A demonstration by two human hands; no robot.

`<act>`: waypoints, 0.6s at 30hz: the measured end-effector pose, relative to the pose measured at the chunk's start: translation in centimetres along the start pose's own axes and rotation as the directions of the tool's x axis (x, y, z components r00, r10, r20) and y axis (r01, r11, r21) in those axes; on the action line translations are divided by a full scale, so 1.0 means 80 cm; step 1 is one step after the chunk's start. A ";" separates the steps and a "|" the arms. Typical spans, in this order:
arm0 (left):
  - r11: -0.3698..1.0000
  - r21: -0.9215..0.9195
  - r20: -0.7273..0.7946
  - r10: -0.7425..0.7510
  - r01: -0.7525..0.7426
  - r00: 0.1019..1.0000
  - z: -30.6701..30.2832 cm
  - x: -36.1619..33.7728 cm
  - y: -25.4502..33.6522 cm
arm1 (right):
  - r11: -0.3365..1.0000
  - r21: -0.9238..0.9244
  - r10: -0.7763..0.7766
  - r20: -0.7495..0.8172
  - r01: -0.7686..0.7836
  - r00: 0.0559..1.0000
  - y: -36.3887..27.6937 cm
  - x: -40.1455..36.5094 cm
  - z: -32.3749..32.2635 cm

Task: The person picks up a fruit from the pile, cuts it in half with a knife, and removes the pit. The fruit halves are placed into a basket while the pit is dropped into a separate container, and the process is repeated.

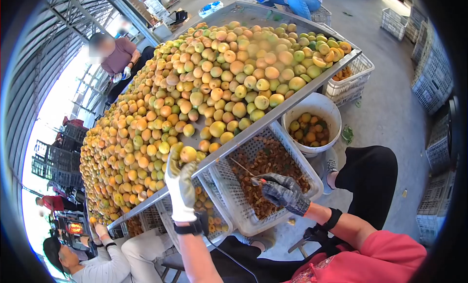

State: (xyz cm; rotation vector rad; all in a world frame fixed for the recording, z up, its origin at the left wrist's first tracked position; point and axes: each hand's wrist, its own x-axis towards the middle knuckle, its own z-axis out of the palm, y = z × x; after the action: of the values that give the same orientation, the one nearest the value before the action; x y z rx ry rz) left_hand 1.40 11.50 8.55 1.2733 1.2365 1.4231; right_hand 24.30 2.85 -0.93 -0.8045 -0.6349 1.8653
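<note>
My left hand (pixel 180 185), in a white glove, is at the near edge of a metal-rimmed table (pixel 273 111). Its fingers curl around a yellow-orange apricot (pixel 188 154). A large heap of apricots (pixel 195 88) covers the table beside it. My right hand (pixel 285 191), in a dark grey knit glove, is closed on a thin tool (pixel 242 167) with a slim metal shaft and a bit of red at the grip. The tool points up and left over a white crate (pixel 247 228) of brown pits (pixel 263 185). Its tip shape is too small to tell.
A white bucket (pixel 333 118) with apricots stands right of the pit crate. Another crate (pixel 222 205) holds apricots under my left arm. Stacked crates (pixel 434 78) line the right side. Co-workers sit around the table, one in grey (pixel 105 261) at lower left.
</note>
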 end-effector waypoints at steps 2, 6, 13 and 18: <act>0.987 -0.163 0.006 0.014 -0.013 1.000 -0.002 -0.044 -0.003 | 0.999 -0.034 -0.022 0.042 0.023 0.999 -0.004 -0.009 0.037; 0.953 -0.293 0.074 -0.064 0.083 0.995 0.009 -0.118 0.012 | 0.994 -0.096 -0.037 0.143 0.052 0.989 0.009 -0.017 0.076; 0.909 -0.408 0.028 -0.084 0.088 0.996 -0.032 -0.154 0.000 | 0.954 -0.279 -0.069 0.153 0.110 0.986 0.029 -0.039 0.097; 0.865 -0.487 0.050 -0.106 0.117 0.993 -0.060 -0.164 0.002 | 0.920 -0.367 -0.069 0.200 0.140 0.977 0.034 -0.046 0.111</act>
State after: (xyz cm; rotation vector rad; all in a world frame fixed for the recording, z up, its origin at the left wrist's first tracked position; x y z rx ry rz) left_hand -1.67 -1.96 6.57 0.8487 0.8386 1.5084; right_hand 17.14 -2.27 3.73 -0.8294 -1.1614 1.7532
